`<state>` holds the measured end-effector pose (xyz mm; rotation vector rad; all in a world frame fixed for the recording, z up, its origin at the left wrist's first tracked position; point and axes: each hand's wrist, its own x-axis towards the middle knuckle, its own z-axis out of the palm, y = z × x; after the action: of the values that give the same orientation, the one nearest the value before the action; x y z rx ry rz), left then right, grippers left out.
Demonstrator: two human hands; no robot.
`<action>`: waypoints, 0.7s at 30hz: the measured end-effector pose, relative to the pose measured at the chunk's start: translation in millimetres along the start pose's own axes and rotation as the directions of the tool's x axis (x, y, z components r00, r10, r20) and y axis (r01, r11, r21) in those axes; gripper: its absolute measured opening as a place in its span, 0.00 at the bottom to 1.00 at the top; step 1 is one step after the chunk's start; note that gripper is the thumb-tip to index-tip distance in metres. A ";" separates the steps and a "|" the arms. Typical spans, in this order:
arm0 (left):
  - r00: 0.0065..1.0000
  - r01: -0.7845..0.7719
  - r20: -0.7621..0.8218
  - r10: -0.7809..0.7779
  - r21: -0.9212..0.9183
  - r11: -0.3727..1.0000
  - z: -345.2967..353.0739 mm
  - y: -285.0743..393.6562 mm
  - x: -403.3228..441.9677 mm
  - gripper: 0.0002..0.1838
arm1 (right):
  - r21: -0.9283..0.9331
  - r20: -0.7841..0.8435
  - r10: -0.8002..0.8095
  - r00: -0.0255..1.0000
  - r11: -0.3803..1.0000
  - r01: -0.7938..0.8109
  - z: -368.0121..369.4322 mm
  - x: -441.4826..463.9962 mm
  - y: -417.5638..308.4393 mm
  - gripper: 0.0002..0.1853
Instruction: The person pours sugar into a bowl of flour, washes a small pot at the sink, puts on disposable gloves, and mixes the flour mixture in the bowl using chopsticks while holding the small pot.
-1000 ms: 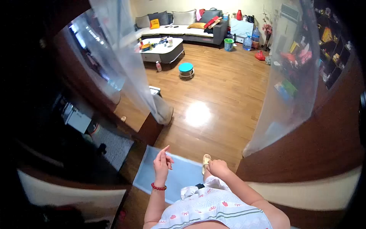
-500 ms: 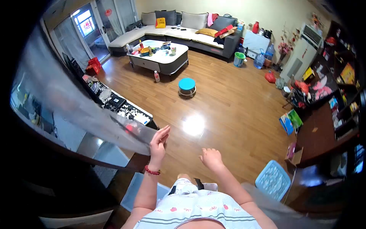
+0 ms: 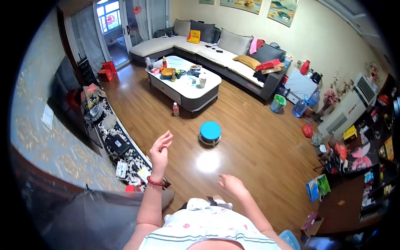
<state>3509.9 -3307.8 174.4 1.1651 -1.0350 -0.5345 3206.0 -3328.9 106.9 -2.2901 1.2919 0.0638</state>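
My left hand (image 3: pixel 160 153), with a red bead bracelet at the wrist, is raised over the wooden floor (image 3: pixel 250 150). Its fingers are stretched out, and nothing is in it. Lower and to the right is my right hand (image 3: pixel 231 185), its fingers partly extended and holding nothing that shows. A round stool with a blue top (image 3: pixel 210 131) stands on the floor beyond both hands. Neither hand touches an object.
A white-topped coffee table (image 3: pixel 187 85) holding several items stands before a grey sofa (image 3: pixel 273 86). A bottle (image 3: pixel 176 109) is on the floor beside it. Along the left runs a cluttered low cabinet (image 3: pixel 125 146); a dark brown desk (image 3: pixel 341 204) is at the right.
The view has moved forward past the curtains into the room, so the stool and coffee table appear nearer. The light blue mat has left view. My right hand has lifted away from my leg.
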 end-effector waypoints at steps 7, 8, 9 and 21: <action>0.933 0.359 0.026 -0.358 -0.105 0.927 25.2 -100.8 174.2 0.16 | -0.106 0.281 0.298 0.912 0.954 -0.279 -22.2 204.4 123.2 0.26; 0.934 0.354 0.003 -0.357 -0.127 0.927 29.3 -123.6 195.0 0.17 | -0.117 0.287 0.263 0.921 0.964 -0.239 -24.6 240.8 132.0 0.26; 0.940 0.330 -0.032 -0.339 -0.152 0.931 31.9 -141.8 222.8 0.17 | -0.133 0.282 0.216 0.935 0.974 -0.185 -38.3 285.3 135.4 0.27; 0.922 0.207 -0.312 -0.230 -0.107 0.973 -53.8 -235.0 481.4 0.18 | -0.221 0.039 -0.461 0.886 0.861 0.458 -204.6 750.9 -41.1 0.22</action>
<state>3815.6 -3749.4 137.8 1.2627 -0.6024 -0.5293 3609.3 -3995.7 91.4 -2.7403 0.7377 0.0272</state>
